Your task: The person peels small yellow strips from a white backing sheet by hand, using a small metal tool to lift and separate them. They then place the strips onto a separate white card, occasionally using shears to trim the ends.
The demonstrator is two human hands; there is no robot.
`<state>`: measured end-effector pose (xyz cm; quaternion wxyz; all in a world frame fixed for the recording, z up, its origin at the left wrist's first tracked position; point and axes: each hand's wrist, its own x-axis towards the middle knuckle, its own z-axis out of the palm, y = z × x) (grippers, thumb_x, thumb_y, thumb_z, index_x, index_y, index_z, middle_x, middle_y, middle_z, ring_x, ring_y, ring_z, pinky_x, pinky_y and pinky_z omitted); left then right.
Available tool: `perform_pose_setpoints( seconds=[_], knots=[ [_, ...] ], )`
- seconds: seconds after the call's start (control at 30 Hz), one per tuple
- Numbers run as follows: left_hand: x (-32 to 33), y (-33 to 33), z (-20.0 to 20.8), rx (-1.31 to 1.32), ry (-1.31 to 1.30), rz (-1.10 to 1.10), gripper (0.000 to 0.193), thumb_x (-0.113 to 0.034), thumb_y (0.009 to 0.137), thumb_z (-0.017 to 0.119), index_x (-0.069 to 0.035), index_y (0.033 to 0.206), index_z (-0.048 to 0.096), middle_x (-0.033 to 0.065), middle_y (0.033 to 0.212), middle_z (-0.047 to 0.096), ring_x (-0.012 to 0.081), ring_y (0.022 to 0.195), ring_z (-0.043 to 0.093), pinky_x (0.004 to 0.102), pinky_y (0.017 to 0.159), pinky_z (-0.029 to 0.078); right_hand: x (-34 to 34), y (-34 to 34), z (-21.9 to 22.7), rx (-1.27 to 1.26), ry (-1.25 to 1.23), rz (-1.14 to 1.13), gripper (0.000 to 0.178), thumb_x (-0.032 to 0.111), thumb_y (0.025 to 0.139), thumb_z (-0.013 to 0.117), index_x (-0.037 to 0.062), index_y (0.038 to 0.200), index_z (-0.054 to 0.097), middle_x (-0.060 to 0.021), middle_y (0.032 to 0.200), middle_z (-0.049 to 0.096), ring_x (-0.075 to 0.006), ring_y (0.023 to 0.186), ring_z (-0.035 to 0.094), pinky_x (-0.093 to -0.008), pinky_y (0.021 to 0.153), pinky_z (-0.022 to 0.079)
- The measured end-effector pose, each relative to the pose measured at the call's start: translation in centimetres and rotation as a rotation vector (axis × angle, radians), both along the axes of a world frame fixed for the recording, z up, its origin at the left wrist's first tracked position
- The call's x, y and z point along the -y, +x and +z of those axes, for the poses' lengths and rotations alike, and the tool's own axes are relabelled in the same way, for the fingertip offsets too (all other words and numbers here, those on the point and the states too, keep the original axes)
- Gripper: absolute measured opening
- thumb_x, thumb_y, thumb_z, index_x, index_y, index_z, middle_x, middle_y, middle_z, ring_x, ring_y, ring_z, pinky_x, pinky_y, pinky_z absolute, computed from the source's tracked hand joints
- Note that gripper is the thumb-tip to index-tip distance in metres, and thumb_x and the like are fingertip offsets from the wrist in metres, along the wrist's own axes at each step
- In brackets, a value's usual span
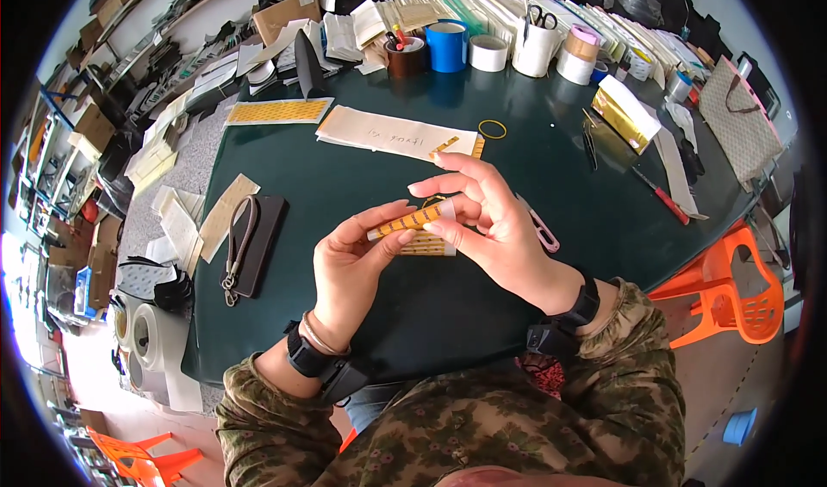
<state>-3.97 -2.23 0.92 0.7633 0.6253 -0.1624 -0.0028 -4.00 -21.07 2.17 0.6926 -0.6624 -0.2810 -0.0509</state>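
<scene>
Between my two hands, above the dark green table, is a curled sheet of gold-yellow labels [411,222] with a white edge. My left hand [349,259] grips its left end between thumb and fingers. At the other end, my right hand [501,233] pinches it with the thumb, its upper fingers raised. Below the curl shows a striped yellow part [426,245]; whether it is the same sheet I cannot tell. A thin yellow loop shows behind the sheet, partly hidden by it. Just past my right fingertips lies a white paper strip [370,132] with handwriting and a yellow end.
Another yellow label sheet [277,111] lies at the far left, a yellow rubber band [492,129] farther right. A black phone [260,246] with a strap rests left. A red-handled screwdriver [672,205] lies right. Tape rolls, a blue roll [447,48] and scissors [540,17] line the back.
</scene>
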Motion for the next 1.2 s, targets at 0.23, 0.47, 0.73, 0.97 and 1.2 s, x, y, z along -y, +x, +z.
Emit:
perform_pose_setpoints(
  seconds=[0.23, 0.47, 0.73, 0.97, 1.2],
  knots=[
    [-0.5, 0.0, -0.4, -0.023, 0.061, 0.046, 0.020, 0.001, 0.082, 0.069, 0.004, 0.102, 0.067, 0.0103, 0.100, 0.069, 0.0098, 0.088, 0.063, 0.0219, 0.080, 0.051, 0.3, -0.1, 0.5, 0.055, -0.165, -0.093, 0.052, 0.002, 0.088, 0.061, 0.0083, 0.135, 0.038, -0.0086, 0.107, 0.064, -0.0083, 0.088, 0.060, -0.0231, 0.079, 0.047],
    [-0.5, 0.1, -0.2, -0.099, 0.076, 0.024, 0.017, -0.002, 0.082, 0.070, 0.004, 0.098, 0.068, 0.0098, 0.095, 0.070, 0.0097, 0.086, 0.063, 0.0213, 0.079, 0.050, 0.5, 0.3, 0.3, 0.021, -0.182, -0.115, 0.047, 0.004, 0.087, 0.064, 0.0067, 0.129, 0.044, -0.0049, 0.092, 0.066, -0.0083, 0.086, 0.059, -0.0238, 0.081, 0.045],
    [-0.3, 0.1, -0.1, -0.129, 0.066, 0.030, 0.015, -0.002, 0.081, 0.071, 0.001, 0.095, 0.068, 0.0083, 0.091, 0.070, 0.0100, 0.082, 0.063, 0.0227, 0.080, 0.048, 0.3, 0.3, -0.1, -0.054, -0.094, -0.081, 0.044, 0.004, 0.086, 0.065, 0.0061, 0.126, 0.046, -0.0030, 0.087, 0.063, -0.0082, 0.084, 0.059, -0.0233, 0.079, 0.045],
    [-0.4, 0.1, 0.0, -0.152, 0.052, 0.019, 0.014, -0.001, 0.081, 0.071, 0.002, 0.095, 0.068, 0.0088, 0.091, 0.070, 0.0101, 0.083, 0.063, 0.0226, 0.079, 0.049, 0.2, 0.4, -0.4, -0.019, -0.109, -0.101, 0.044, 0.001, 0.085, 0.066, 0.0063, 0.124, 0.047, -0.0013, 0.086, 0.060, -0.0074, 0.081, 0.058, -0.0223, 0.077, 0.045],
    [-0.4, 0.3, -0.2, -0.167, 0.014, -0.019, 0.013, -0.001, 0.081, 0.071, 0.001, 0.093, 0.068, 0.0081, 0.090, 0.070, 0.0100, 0.083, 0.062, 0.0232, 0.080, 0.048, 0.0, 0.4, -0.8, 0.022, -0.130, -0.116, 0.040, -0.002, 0.085, 0.064, 0.0063, 0.120, 0.048, -0.0006, 0.086, 0.058, -0.0073, 0.083, 0.057, -0.0221, 0.077, 0.045]
  ],
)
